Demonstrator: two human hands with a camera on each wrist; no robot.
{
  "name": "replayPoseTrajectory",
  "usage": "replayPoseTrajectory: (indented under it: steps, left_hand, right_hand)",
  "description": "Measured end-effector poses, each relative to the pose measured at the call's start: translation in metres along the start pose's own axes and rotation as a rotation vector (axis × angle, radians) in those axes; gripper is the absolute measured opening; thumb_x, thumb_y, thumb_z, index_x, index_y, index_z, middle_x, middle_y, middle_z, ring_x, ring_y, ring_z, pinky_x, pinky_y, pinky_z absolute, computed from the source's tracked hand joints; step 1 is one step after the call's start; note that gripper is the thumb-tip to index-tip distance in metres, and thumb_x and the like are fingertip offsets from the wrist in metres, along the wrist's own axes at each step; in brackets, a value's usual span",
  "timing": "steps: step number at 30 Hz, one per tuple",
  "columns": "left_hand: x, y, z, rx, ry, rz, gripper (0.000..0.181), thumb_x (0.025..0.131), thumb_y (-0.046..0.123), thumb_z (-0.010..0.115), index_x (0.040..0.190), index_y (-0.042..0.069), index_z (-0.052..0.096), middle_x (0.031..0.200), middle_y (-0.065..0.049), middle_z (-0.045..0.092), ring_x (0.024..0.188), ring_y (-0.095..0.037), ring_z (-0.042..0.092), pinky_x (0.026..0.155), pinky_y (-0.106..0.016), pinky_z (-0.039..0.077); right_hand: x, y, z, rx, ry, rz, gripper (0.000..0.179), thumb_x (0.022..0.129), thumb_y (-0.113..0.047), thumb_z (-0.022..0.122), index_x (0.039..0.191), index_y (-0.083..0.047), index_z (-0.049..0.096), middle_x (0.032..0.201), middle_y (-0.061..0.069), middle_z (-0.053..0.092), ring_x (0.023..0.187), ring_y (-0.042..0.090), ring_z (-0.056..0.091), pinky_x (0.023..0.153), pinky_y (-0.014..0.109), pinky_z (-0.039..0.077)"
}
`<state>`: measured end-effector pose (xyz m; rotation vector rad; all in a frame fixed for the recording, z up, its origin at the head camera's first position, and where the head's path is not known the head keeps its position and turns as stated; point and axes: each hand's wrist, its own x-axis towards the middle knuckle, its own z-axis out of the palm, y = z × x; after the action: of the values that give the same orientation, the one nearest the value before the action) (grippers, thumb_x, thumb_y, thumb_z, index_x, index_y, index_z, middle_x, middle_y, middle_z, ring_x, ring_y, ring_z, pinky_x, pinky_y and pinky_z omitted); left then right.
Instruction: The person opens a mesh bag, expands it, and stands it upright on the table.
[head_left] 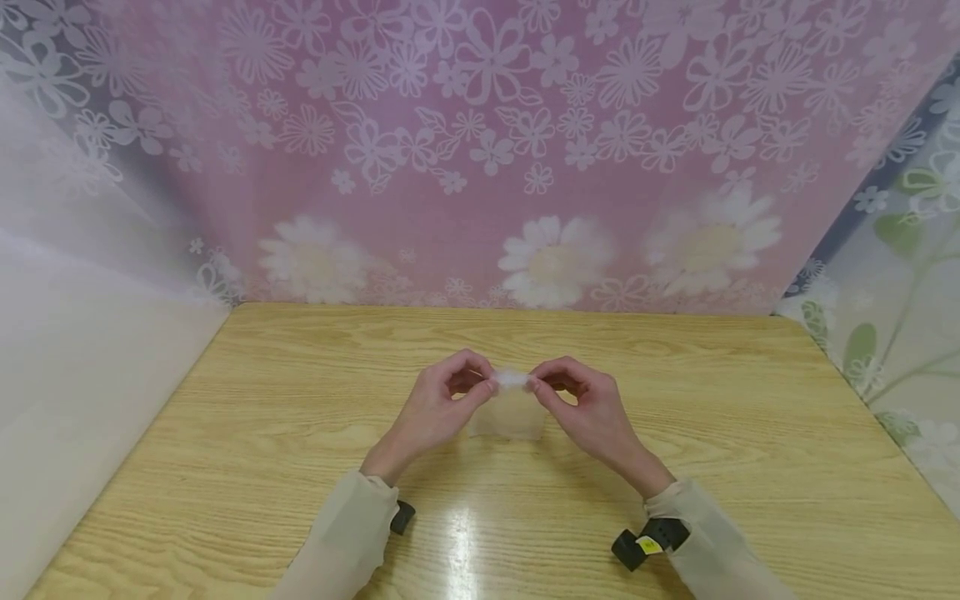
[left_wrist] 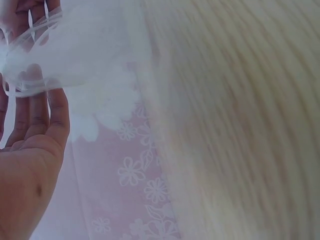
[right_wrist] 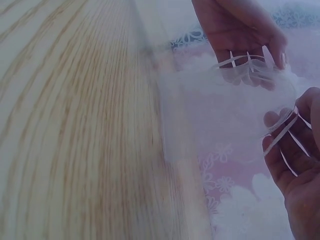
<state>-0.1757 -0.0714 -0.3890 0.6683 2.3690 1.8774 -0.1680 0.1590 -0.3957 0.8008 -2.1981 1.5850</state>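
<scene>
A small sheer white pouch point(head_left: 512, 417) hangs between both hands above the table, its lower edge toward the person. My left hand point(head_left: 448, 398) pinches one end of its gathered upper edge between thumb and fingertips. The opposite end is pinched the same way by my right hand point(head_left: 588, 402). In the left wrist view the see-through fabric point(left_wrist: 95, 45) spreads from the fingers of the left hand point(left_wrist: 42, 125). Thin ribbon-like strands cross the fingers of the right hand point(right_wrist: 295, 155) in the right wrist view. Whatever the pouch may contain cannot be made out.
A light wood-grain table point(head_left: 300, 358) lies under both hands. Behind it hangs a pink flowered curtain point(head_left: 420, 225), with pale cloth point(head_left: 97, 333) at the left and leafy patterned cloth point(head_left: 900, 358) at the right. Black devices sit at both wrists, the right one point(head_left: 651, 537) bearing a yellow label.
</scene>
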Motion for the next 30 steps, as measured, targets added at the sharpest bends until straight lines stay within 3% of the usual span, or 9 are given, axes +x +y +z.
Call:
replayPoseTrajectory:
  steps: [3, 11, 20, 30]
  left_hand:
    - [-0.0002, -0.0001, -0.0005, -0.004, 0.001, 0.001, 0.004, 0.101, 0.015, 0.066, 0.104, 0.015, 0.067, 0.104, -0.008, 0.073, 0.099, -0.038, 0.073, 0.084, -0.031, 0.058]
    - [-0.0004, 0.0007, -0.0019, 0.010, 0.002, -0.006, 0.004, 0.101, 0.015, 0.065, 0.104, 0.016, 0.067, 0.105, -0.009, 0.073, 0.100, -0.037, 0.072, 0.085, -0.032, 0.058]
    - [-0.0008, 0.0025, -0.0033, 0.026, 0.016, 0.009, 0.004, 0.100, 0.013, 0.066, 0.103, 0.016, 0.067, 0.102, -0.007, 0.072, 0.099, -0.038, 0.071, 0.089, -0.045, 0.059]
    - [-0.0023, 0.0027, -0.0064, 0.045, 0.018, 0.008, 0.003, 0.101, 0.015, 0.066, 0.103, 0.016, 0.067, 0.101, -0.006, 0.072, 0.097, -0.036, 0.071, 0.084, -0.031, 0.058]
  right_hand:
    - [-0.0005, -0.0001, -0.0006, 0.016, 0.002, -0.008, 0.018, 0.094, 0.008, 0.066, 0.105, -0.005, 0.071, 0.095, 0.013, 0.072, 0.086, 0.004, 0.069, 0.074, 0.021, 0.059]
    - [-0.0017, 0.0016, -0.0017, 0.011, -0.007, 0.001, 0.017, 0.095, 0.007, 0.066, 0.106, -0.006, 0.070, 0.096, 0.012, 0.072, 0.086, 0.004, 0.070, 0.074, 0.022, 0.060]
    - [-0.0027, 0.0018, -0.0034, -0.001, 0.000, 0.003, 0.017, 0.096, 0.007, 0.065, 0.105, -0.006, 0.069, 0.096, 0.012, 0.071, 0.086, 0.006, 0.070, 0.074, 0.022, 0.059]
    - [-0.0031, 0.0017, -0.0053, 0.020, 0.007, -0.012, 0.017, 0.095, 0.008, 0.064, 0.104, -0.006, 0.069, 0.095, 0.013, 0.071, 0.085, 0.011, 0.071, 0.074, 0.020, 0.059]
